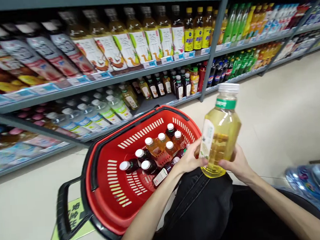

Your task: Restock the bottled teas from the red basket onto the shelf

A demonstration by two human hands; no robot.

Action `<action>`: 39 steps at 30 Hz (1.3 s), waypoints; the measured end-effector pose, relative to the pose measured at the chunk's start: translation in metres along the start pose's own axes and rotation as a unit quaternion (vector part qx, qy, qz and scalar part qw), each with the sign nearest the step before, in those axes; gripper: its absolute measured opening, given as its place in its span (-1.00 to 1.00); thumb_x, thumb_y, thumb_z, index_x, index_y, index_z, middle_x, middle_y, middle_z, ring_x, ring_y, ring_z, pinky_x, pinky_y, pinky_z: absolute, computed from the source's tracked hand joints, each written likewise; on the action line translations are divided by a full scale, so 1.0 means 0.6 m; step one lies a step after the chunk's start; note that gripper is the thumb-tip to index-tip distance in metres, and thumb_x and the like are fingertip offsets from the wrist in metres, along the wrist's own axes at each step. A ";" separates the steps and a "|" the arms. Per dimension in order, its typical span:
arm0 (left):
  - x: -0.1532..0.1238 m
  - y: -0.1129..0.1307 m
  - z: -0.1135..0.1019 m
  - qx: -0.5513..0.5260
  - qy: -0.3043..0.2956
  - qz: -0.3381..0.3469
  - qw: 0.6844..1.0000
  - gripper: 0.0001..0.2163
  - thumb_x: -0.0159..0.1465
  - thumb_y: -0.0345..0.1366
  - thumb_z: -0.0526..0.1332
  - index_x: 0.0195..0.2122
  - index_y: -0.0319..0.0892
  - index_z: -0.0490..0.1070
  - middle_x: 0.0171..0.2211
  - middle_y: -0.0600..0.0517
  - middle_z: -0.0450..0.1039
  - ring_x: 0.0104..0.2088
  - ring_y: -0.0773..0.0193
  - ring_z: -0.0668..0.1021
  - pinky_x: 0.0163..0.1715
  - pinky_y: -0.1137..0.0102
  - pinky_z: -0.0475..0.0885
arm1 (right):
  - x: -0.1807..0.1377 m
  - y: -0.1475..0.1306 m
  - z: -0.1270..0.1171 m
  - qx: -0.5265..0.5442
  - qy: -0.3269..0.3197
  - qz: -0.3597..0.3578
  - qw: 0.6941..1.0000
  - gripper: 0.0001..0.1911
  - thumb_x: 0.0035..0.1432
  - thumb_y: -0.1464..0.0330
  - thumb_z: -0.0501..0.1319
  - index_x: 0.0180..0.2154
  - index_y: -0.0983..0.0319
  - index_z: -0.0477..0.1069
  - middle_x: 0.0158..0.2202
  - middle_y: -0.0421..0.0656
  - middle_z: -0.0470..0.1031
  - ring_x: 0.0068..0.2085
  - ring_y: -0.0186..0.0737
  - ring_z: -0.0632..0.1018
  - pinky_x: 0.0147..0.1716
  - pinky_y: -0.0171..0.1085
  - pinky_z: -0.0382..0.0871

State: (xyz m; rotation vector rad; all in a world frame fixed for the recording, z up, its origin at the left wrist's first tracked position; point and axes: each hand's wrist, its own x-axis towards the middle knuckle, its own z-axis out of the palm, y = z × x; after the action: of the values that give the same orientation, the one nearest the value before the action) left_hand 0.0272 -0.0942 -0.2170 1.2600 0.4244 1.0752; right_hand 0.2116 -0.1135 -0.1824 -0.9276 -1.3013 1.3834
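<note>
Between my two hands is a clear bottle of pale yellow drink [223, 131], upright with a slight tilt, with a white cap and a green neck band. My left hand [190, 157] grips its left side low down, by the white label. Around the lower right side curls my right hand [240, 166], its thumb on the front and its other fingers partly hidden behind. Just left of my hands stands a red shopping basket [103, 173] on the floor. Inside it are several white-capped bottles, some with dark drink [149, 167] and some with amber drink [154, 147]; a few lean or lie.
Grey shelves [136, 76] packed with drink bottles run along the far side. The basket's black handle [63, 211] sticks out left over a green floor sign [76, 217]. Large wrapped water bottles [313, 183] stand at the right. My black-clad knee [202, 203] is beside the basket.
</note>
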 end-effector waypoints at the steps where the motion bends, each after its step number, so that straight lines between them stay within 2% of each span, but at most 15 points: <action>1: 0.000 0.002 -0.001 0.014 -0.010 -0.004 1.000 -0.21 0.19 0.24 0.35 0.32 -0.16 0.39 0.26 -0.22 0.45 0.36 -0.29 0.36 0.33 -0.09 0.28 | -0.002 0.000 -0.002 -0.002 0.004 0.002 1.000 -0.26 -0.13 -0.02 0.60 0.02 0.15 0.49 -0.04 0.04 0.67 -0.07 0.23 0.70 -0.09 0.08 0.67; 3: -0.001 0.005 -0.003 0.032 -0.011 -0.013 0.999 -0.32 0.30 0.22 0.23 0.30 -0.13 0.43 0.25 -0.17 0.47 0.41 -0.23 0.30 0.39 -0.08 0.19 | -0.004 0.004 -0.007 -0.010 0.000 0.004 1.000 -0.35 -0.13 -0.04 0.59 -0.08 0.17 0.56 -0.15 0.04 0.70 -0.15 0.25 0.71 -0.14 0.09 0.68; 7: 0.000 0.003 -0.005 0.029 0.004 -0.016 0.999 -0.35 0.29 0.18 0.27 0.31 -0.08 0.44 0.30 -0.10 0.43 0.45 -0.20 0.23 0.44 -0.08 0.08 | -0.004 0.023 -0.023 -0.010 -0.018 0.010 1.000 -0.34 -0.09 -0.01 0.58 -0.02 0.18 0.58 -0.09 0.07 0.69 -0.09 0.29 0.69 -0.09 0.10 0.67; 12: -0.006 -0.005 -0.016 0.050 0.029 -0.005 0.998 -0.39 0.27 0.14 0.32 0.27 -0.04 0.48 0.39 -0.09 0.31 0.45 -0.20 0.22 0.46 -0.09 -0.01 | -0.003 0.042 -0.036 0.001 0.045 -0.011 0.999 -0.27 -0.14 0.06 0.63 0.04 0.13 0.47 0.02 0.07 0.65 -0.01 0.24 0.67 -0.10 0.03 0.66; 16: -0.010 -0.004 -0.030 0.048 0.016 -0.002 0.999 -0.58 0.31 0.00 0.32 0.15 0.02 0.57 0.40 -0.06 0.29 0.37 -0.16 0.36 0.37 -0.07 0.19 | 0.006 0.037 -0.037 -0.001 0.074 0.006 0.997 -0.44 -0.03 0.08 0.57 -0.05 0.14 0.52 -0.07 0.07 0.67 -0.14 0.18 0.70 -0.20 0.01 0.69; 19: -0.010 -0.001 -0.036 0.047 -0.006 0.002 0.999 -0.66 0.26 -0.09 0.38 0.05 0.06 0.63 0.38 -0.06 0.32 0.24 -0.12 0.49 0.28 -0.03 0.31 | 0.016 0.023 -0.028 0.049 0.086 0.034 0.995 -0.48 0.01 0.04 0.53 -0.08 0.17 0.56 -0.06 0.07 0.67 -0.14 0.19 0.70 -0.16 0.07 0.68; 23: -0.010 -0.007 -0.043 0.047 0.012 -0.017 0.999 -0.68 0.20 -0.17 0.42 0.01 0.04 0.66 0.36 -0.07 0.36 0.21 -0.13 0.51 0.28 -0.02 0.30 | 0.028 0.011 -0.019 0.090 0.072 0.042 0.992 -0.44 -0.02 0.01 0.53 -0.07 0.19 0.57 -0.09 0.02 0.69 -0.14 0.19 0.70 -0.11 0.10 0.66; 28: -0.009 -0.024 -0.051 0.019 0.044 -0.036 0.998 -0.73 0.18 -0.21 0.41 -0.07 -0.02 0.69 0.30 -0.12 0.42 0.19 -0.16 0.54 0.27 -0.02 0.32 | 0.031 0.016 -0.031 0.068 0.027 0.011 0.997 -0.49 0.09 0.04 0.49 -0.03 0.19 0.56 -0.02 -0.01 0.67 -0.07 0.12 0.69 -0.06 0.01 0.63; 34: -0.007 -0.029 -0.047 0.009 0.057 -0.034 0.998 -0.74 0.16 -0.23 0.42 -0.10 0.00 0.70 0.27 -0.11 0.46 0.20 -0.15 0.54 0.30 -0.03 0.29 | 0.030 0.011 -0.030 0.052 0.032 0.003 0.998 -0.50 0.11 0.01 0.47 -0.06 0.20 0.54 -0.06 -0.01 0.67 -0.11 0.07 0.69 -0.12 -0.08 0.64; 39: -0.007 -0.022 -0.036 -0.014 0.049 0.000 0.999 -0.77 0.21 -0.18 0.36 -0.13 -0.03 0.72 0.26 -0.12 0.48 0.17 -0.14 0.54 0.26 -0.06 0.32 | 0.022 -0.013 -0.021 -0.012 0.050 -0.055 0.997 -0.50 0.02 0.05 0.52 -0.12 0.21 0.53 -0.18 -0.02 0.70 -0.21 0.04 0.71 -0.20 -0.10 0.66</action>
State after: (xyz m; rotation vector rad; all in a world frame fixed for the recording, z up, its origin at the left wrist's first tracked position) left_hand 0.0140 -0.0848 -0.2371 1.1864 0.4826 1.1418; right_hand 0.2218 -0.0985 -0.1751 -0.9157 -1.2773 1.2234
